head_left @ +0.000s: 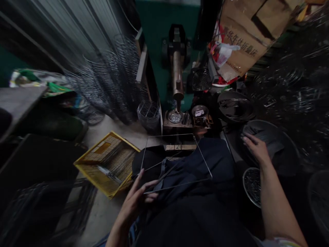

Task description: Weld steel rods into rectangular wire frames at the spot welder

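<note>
A thin rectangular wire frame (203, 157) spans the space above my dark-clothed lap. My left hand (137, 193) grips its near left corner between the fingers, and a few thin wires run from that hand across the frame's middle. Over at the right, my right hand (258, 149) hovers at a large dark basin (291, 147) with dark cloth-like material inside. Its fingers are drawn together; whatever may be between them is too small and dim to make out. Just below that hand stands a round bowl (252, 187) of small dark metal pieces.
Ahead is a green machine (151, 20) with a metal arm (178, 75) above a dish of small shiny parts (175, 117). A yellow crate (94, 173) holding wires sits at left. Stacked wire racks (102, 79), a cardboard box (246, 41) and another dark basin (236, 106) surround the machine.
</note>
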Tool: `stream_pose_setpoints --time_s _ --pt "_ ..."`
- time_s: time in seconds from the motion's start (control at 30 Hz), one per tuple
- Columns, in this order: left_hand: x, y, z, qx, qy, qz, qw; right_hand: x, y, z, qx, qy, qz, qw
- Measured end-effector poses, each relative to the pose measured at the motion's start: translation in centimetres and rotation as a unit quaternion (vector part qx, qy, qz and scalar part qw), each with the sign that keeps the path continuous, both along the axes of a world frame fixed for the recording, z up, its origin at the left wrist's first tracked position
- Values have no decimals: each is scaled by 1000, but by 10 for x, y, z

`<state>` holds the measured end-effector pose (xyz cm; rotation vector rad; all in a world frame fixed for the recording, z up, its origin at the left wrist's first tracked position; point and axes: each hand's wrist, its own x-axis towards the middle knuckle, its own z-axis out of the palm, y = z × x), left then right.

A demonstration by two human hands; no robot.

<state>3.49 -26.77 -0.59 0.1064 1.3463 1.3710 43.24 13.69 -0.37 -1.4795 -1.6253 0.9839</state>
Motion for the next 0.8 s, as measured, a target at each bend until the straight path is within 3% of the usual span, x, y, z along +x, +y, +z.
stream_pose_setpoints --time_s 0.13,0.3,0.53,0.7,0.8 --pt "5 7 1 -27 64 -44 997 -21 -31 19 26 -123 76 989" --pt "4 -3 8 -74 69 -33 994 -40 -49 26 35 -185 159 969" --pt "2 -12 17 -58 13 -20 998 -75 -69 45 51 -164 252 952" --pt "-10 -35 7 -13 27 74 997 -81 -89 78 60 -125 335 932" --pt "-7 -35 7 1 14 85 996 -76 -99 102 80 -106 341 931"
